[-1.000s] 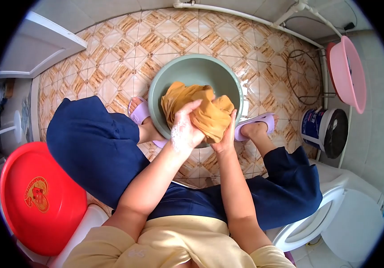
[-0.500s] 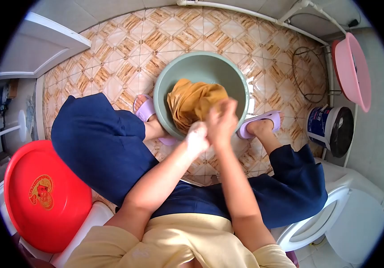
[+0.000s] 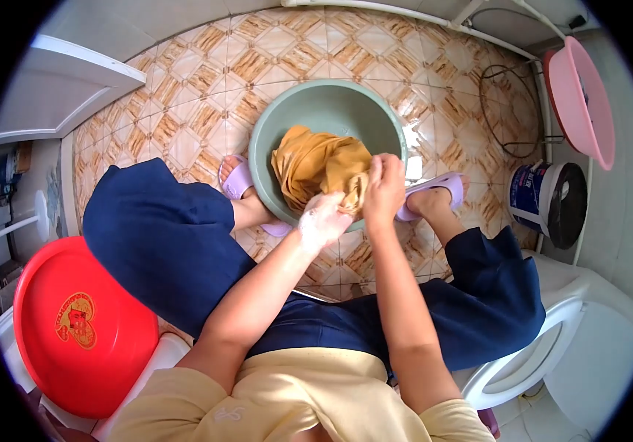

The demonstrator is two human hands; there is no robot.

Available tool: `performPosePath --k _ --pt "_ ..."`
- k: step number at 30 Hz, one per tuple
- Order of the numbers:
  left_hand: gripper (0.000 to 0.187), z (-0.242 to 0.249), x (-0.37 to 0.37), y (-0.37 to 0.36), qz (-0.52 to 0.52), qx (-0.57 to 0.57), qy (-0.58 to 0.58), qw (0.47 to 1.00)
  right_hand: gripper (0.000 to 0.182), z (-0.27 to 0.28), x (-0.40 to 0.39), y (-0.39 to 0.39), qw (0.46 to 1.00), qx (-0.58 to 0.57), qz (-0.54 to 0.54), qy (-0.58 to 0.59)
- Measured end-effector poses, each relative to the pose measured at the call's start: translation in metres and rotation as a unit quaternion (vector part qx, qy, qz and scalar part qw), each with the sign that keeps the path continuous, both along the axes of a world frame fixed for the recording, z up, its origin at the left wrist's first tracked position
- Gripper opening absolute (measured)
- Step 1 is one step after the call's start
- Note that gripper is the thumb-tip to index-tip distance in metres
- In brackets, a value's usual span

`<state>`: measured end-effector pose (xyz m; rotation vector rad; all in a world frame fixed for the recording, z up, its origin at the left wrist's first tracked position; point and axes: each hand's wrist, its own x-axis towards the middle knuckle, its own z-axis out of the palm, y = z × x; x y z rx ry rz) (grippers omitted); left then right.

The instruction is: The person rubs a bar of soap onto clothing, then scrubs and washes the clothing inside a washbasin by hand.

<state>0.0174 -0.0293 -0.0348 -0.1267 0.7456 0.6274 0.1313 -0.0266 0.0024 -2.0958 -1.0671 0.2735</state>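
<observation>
A mustard-yellow cloth garment [image 3: 316, 166] lies bunched in a grey-green basin [image 3: 272, 118] on the floor between my feet; its exact kind does not show. At the garment's near right end, my left hand [image 3: 324, 219], with white suds on its back and wrist, grips a gathered fold. My right hand [image 3: 385, 188] is closed around the same end from the right, over the basin's near rim. The two hands are a little apart, with crumpled cloth between them. Most of the fingertips are hidden by the cloth and hands.
A red basin [image 3: 121, 324] leans at the left. To the right are a white bucket [image 3: 534, 195] with a dark opening, a pink basin [image 3: 582, 110] against the wall and a toilet [image 3: 552, 353]. A thin hose [image 3: 486, 96] loops on the tiled floor [image 3: 184, 96].
My hands have moved apart from their close, blurred position. The right has shifted slightly right, and the cloth's gathered end now shows between them.
</observation>
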Motion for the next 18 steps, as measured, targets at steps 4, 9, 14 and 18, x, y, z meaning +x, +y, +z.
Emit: performPosePath --k 4,9,14,18 --pt "0.036 0.033 -0.006 0.021 0.064 0.175 -0.128 0.974 0.022 0.03 -0.073 -0.025 0.988 0.034 0.145 -0.036" --pt "0.036 0.007 -0.006 0.0 -0.016 0.053 0.047 0.997 0.028 0.0 -0.02 -0.001 0.988 -0.094 -0.033 0.121" --pt "0.031 0.013 -0.009 0.016 -0.01 0.089 -0.082 0.993 0.023 0.02 -0.042 -0.016 0.999 0.032 0.024 0.011" --pt "0.035 0.006 -0.011 0.007 0.007 0.113 -0.072 0.991 0.023 -0.003 -0.062 -0.017 0.981 -0.066 0.101 -0.153"
